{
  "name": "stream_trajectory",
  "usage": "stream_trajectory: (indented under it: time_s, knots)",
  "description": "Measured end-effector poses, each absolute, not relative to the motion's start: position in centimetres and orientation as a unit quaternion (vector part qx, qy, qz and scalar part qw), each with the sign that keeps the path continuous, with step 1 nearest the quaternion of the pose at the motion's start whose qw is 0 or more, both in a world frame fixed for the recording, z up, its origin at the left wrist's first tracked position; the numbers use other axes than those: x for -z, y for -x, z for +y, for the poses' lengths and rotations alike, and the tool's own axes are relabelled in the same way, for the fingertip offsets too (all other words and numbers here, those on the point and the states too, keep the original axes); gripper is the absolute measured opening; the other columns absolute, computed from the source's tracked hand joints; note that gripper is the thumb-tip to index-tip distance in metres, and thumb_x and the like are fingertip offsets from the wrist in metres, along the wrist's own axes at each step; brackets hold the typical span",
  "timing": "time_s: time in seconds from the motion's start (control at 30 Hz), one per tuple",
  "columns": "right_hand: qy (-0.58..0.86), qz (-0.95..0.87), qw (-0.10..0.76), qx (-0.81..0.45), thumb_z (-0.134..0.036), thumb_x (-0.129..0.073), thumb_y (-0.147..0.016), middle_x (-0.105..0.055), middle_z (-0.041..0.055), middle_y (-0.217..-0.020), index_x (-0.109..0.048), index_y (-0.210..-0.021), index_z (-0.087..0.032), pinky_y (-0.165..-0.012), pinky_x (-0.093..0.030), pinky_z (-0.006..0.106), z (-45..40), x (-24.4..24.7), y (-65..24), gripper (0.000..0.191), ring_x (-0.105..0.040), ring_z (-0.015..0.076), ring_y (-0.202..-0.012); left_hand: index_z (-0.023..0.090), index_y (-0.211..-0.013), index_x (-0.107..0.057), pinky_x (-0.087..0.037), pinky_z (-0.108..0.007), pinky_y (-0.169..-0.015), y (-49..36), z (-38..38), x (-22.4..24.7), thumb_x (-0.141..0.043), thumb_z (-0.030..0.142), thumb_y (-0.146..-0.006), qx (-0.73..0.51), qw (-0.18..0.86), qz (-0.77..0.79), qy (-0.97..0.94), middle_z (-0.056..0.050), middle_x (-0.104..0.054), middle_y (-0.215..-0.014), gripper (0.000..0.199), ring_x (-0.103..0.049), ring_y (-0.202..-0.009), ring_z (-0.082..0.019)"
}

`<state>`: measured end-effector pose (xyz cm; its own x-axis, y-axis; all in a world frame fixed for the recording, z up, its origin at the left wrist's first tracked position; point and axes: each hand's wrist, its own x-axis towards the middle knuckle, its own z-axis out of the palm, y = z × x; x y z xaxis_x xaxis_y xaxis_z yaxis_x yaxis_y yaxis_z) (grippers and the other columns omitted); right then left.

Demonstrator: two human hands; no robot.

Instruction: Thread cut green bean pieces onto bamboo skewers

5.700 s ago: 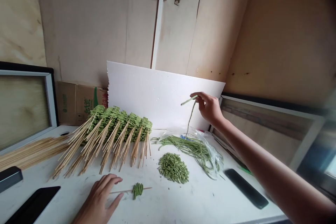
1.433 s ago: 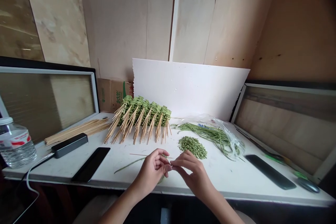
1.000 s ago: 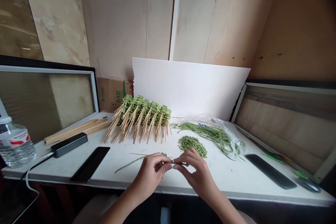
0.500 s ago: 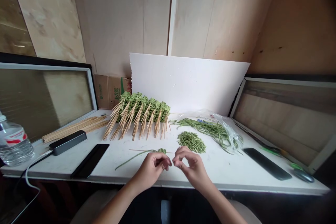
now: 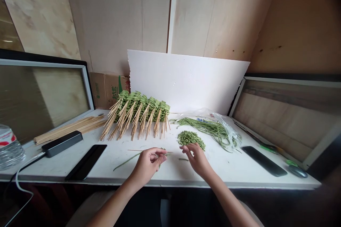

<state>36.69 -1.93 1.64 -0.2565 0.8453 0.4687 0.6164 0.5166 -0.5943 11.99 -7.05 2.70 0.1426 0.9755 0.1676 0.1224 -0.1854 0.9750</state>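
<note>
My left hand [image 5: 151, 161] is closed over a small green bean piece at the front middle of the table. Beside its fingers lie a thin wooden skewer [image 5: 133, 150] and a long green bean [image 5: 125, 162], both partly hidden by the hand. My right hand [image 5: 195, 154] is apart from the left, fingers spread at the near edge of a pile of cut bean pieces [image 5: 190, 138]. A single cut piece [image 5: 183, 159] lies just left of it. Farther back are stacked bean skewers [image 5: 144, 110] with their sticks pointing forward.
Long beans [image 5: 205, 127] lie by a clear plastic bag [image 5: 231, 134]. Loose skewers [image 5: 71, 127], a black box [image 5: 62, 143], a phone [image 5: 86, 162] and a bottle [image 5: 10, 149] are at left. A dark slab [image 5: 263, 161] and a mouse [image 5: 297, 171] are at right.
My hands have moved apart; the right one has shifted toward the pile and opened. A single cut piece now shows on the table between them. The view has shifted slightly.
</note>
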Motion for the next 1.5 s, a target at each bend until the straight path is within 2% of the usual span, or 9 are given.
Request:
stream_trajectory:
  time_s: [0.13, 0.3, 0.43, 0.67, 0.8, 0.97, 1.07, 1.2, 1.5]
  knots:
    - [0.361, -0.795, 0.375, -0.313, -0.052, -0.062, -0.098, -0.076, 0.0064, -0.096, -0.075, -0.117, -0.026, -0.075, -0.05, 0.034, -4.5, -4.8, -35.4, 0.035, -0.067, 0.0241, -0.089, 0.015, -0.109, -0.072, -0.048, -0.026, -0.055, -12.5, -7.6, -3.0, -0.079, 0.044, -0.083, -0.478, 0.444, 0.454, -0.607, -0.005, -0.07, -0.085, 0.04, -0.056, -0.052, -0.01]
    - [0.312, -0.803, 0.409, -0.299, -0.048, -0.073, -0.092, -0.076, 0.0053, -0.089, -0.08, -0.097, -0.027, -0.072, -0.048, 0.032, -6.0, -5.3, -34.2, 0.023, -0.064, 0.0211, -0.083, 0.015, -0.11, -0.073, -0.052, -0.028, -0.061, -12.6, -8.0, -3.2, -0.082, 0.042, -0.081, -0.47, 0.466, 0.419, -0.622, -0.004, -0.07, -0.083, 0.041, -0.062, -0.059, -0.013]
    - [0.319, -0.796, 0.445, -0.258, -0.043, -0.07, -0.095, -0.075, 0.0055, -0.09, -0.079, -0.097, -0.027, -0.07, -0.048, 0.033, -5.6, -5.4, -34.7, 0.019, -0.063, 0.0216, -0.085, 0.015, -0.103, -0.077, -0.054, -0.031, -0.07, -12.3, -8.2, -3.8, -0.074, 0.041, -0.089, -0.458, 0.419, 0.413, -0.666, -0.006, -0.073, -0.081, 0.029, -0.066, -0.067, -0.017]
    - [0.293, -0.827, 0.427, -0.22, -0.039, -0.072, -0.094, -0.072, 0.0041, -0.087, -0.076, -0.095, -0.027, -0.082, -0.046, 0.037, -6.6, -6.0, -34.1, 0.012, -0.061, 0.0227, -0.086, 0.017, -0.091, -0.079, -0.047, -0.027, -0.064, -12.7, -9.1, -4.8, -0.067, 0.035, -0.094, -0.457, 0.339, 0.421, -0.706, -0.004, -0.068, -0.072, 0.022, -0.061, -0.064, -0.016]
    - [0.28, -0.815, 0.447, -0.241, -0.037, -0.065, -0.099, -0.069, 0.0045, -0.083, -0.072, -0.085, -0.025, -0.086, -0.045, 0.04, -7.4, -5.5, -33.2, 0.019, -0.059, 0.0229, -0.085, 0.017, -0.08, -0.077, -0.045, -0.026, -0.067, -13.1, -9.5, -4.6, -0.066, 0.027, -0.093, -0.451, 0.342, 0.395, -0.723, -0.005, -0.069, -0.074, 0.02, -0.061, -0.071, -0.017]
    - [0.248, -0.782, 0.464, -0.334, -0.054, -0.068, -0.093, -0.066, 0.0051, -0.076, -0.072, -0.078, -0.024, -0.081, -0.048, 0.039, -7.7, -5.2, -32.8, 0.033, -0.059, 0.0243, -0.084, 0.016, -0.075, -0.076, -0.047, -0.027, -0.069, -13.1, -9.4, -4.0, -0.062, 0.016, -0.09, -0.457, 0.369, 0.365, -0.722, -0.005, -0.066, -0.07, 0.02, -0.061, -0.071, -0.017]
    - [0.277, -0.776, 0.469, -0.318, -0.056, -0.07, -0.091, -0.069, 0.0062, -0.079, -0.077, -0.081, -0.025, -0.082, -0.048, 0.04, -6.6, -5.1, -33.6, 0.033, -0.06, 0.025, -0.085, 0.015, -0.083, -0.076, -0.046, -0.026, -0.064, -12.6, -8.6, -3.5, -0.063, 0.03, -0.095, -0.445, 0.42, 0.366, -0.701, -0.005, -0.066, -0.072, 0.023, -0.058, -0.065, -0.015]
    - [0.427, -0.769, 0.447, -0.165, -0.059, -0.068, -0.09, -0.07, 0.0086, -0.082, -0.082, -0.086, -0.026, -0.086, -0.046, 0.045, -3.4, -3.1, -35.8, 0.036, -0.058, 0.0291, -0.088, 0.013, -0.1, -0.079, -0.043, -0.025, -0.06, -11.9, -7.5, -3.1, -0.06, 0.047, -0.098, -0.445, 0.435, 0.386, -0.681, -0.005, -0.063, -0.079, 0.039, -0.05, -0.061, -0.012]
    - [0.529, -0.775, 0.332, -0.099, -0.053, -0.054, -0.1, -0.073, 0.0105, -0.083, -0.083, -0.085, -0.022, -0.086, -0.044, 0.042, -0.2, 2.3, -37.0, 0.045, -0.058, 0.0312, -0.094, 0.021, -0.127, -0.074, -0.047, -0.028, -0.075, -12.1, -8.0, -3.2, -0.053, 0.048, -0.102, -0.431, 0.4, 0.391, -0.708, -0.009, -0.062, -0.104, 0.042, -0.058, -0.084, -0.018]
